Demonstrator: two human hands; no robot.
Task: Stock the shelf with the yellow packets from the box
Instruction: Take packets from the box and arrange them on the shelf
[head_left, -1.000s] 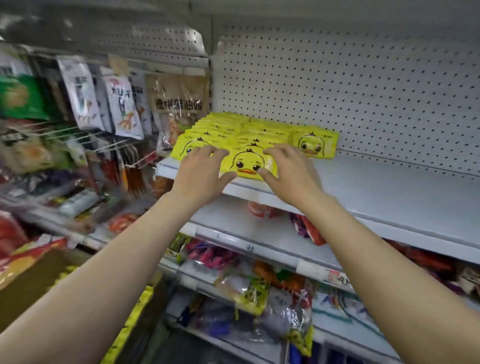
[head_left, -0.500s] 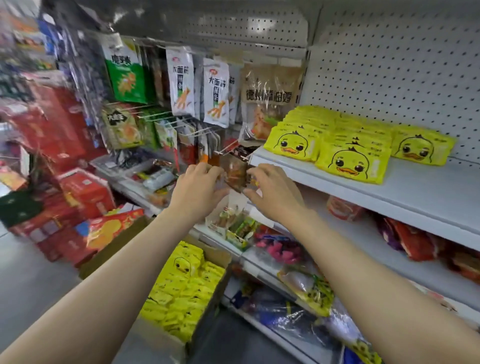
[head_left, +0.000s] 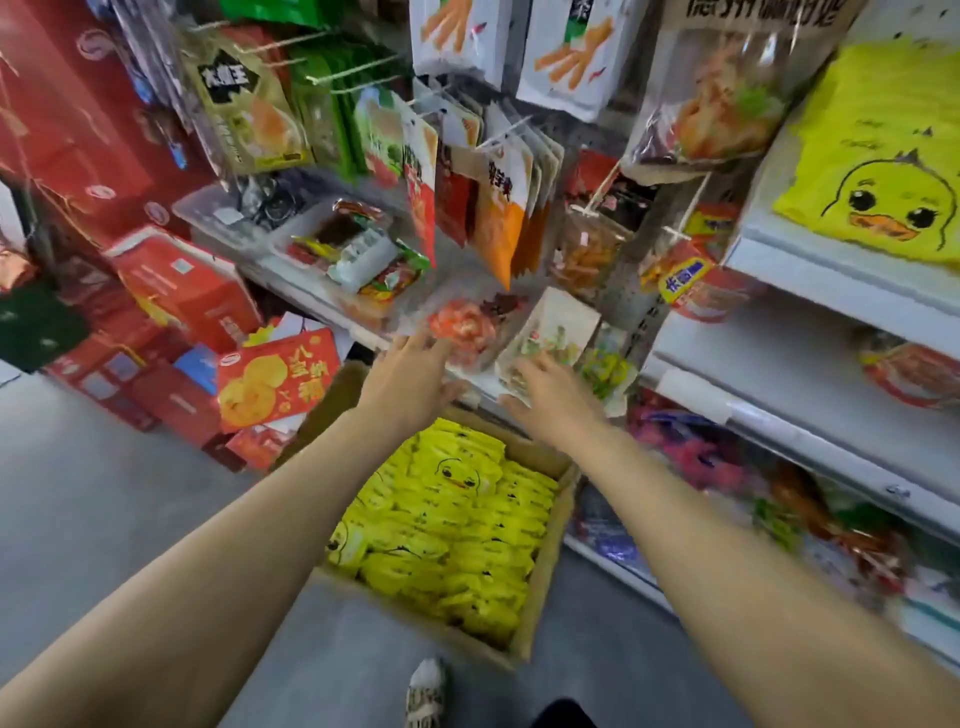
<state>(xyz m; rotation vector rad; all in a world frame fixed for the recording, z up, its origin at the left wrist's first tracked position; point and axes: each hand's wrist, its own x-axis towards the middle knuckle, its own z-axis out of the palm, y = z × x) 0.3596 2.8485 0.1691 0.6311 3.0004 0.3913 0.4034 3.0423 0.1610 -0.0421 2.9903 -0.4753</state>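
A brown cardboard box (head_left: 540, 587) stands on the floor below me, filled with several yellow duck-face packets (head_left: 452, 530). More yellow packets (head_left: 878, 156) lie on the white shelf (head_left: 841, 275) at the upper right. My left hand (head_left: 410, 374) and my right hand (head_left: 556, 395) hang side by side in the air above the box's far edge, fingers relaxed and spread, holding nothing. Both are well below and left of the stocked shelf.
Snack bags hang on pegs (head_left: 498, 182) straight ahead above trays of small packs (head_left: 353, 249). Red gift cartons (head_left: 182, 291) are stacked on the grey floor at left. Lower shelves at right (head_left: 779, 431) hold mixed snacks. My shoe (head_left: 426, 691) shows below the box.
Both hands left the yellow packets on the shelf and dropped down-left, now over the box. My view swung from the shelf down toward the floor.
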